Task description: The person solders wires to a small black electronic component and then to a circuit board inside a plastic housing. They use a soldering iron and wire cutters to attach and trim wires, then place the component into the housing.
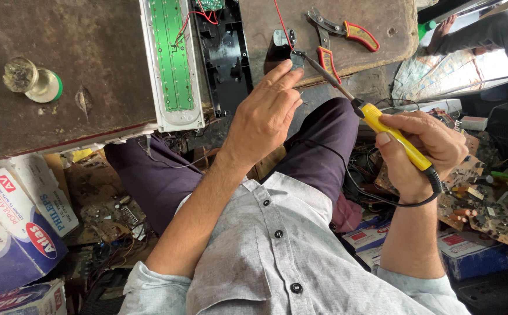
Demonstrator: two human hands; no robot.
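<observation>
Looked down past a grey buttoned shirt (265, 256) and dark purple trousers (318, 146) onto a floor crowded with blue-and-white cardboard boxes (15, 239) and loose circuit scrap. Gripped a yellow-handled soldering iron (394, 133) in the right hand (426, 153), fist closed round the handle, thumb along its side, black cord looping under the wrist. Reached forward with the left hand (262, 119), fingers partly curled, thumb and forefinger pinching a small grey metal component (296, 59) at the edge of the worn brown wooden worktable (90, 58). Brought the iron's dark tip to that same component, touching or just beside it, with a thin red wire (283, 26) running up from the spot. Judged as mid-joint: wire in place, solder join not visibly finished. Left open farther along the table a long white lamp housing with a green LED strip (172, 55) and its black plastic cover (227, 58), side by side, unassembled. Left red-handled pliers (347, 29) lying beyond, untouched.
</observation>
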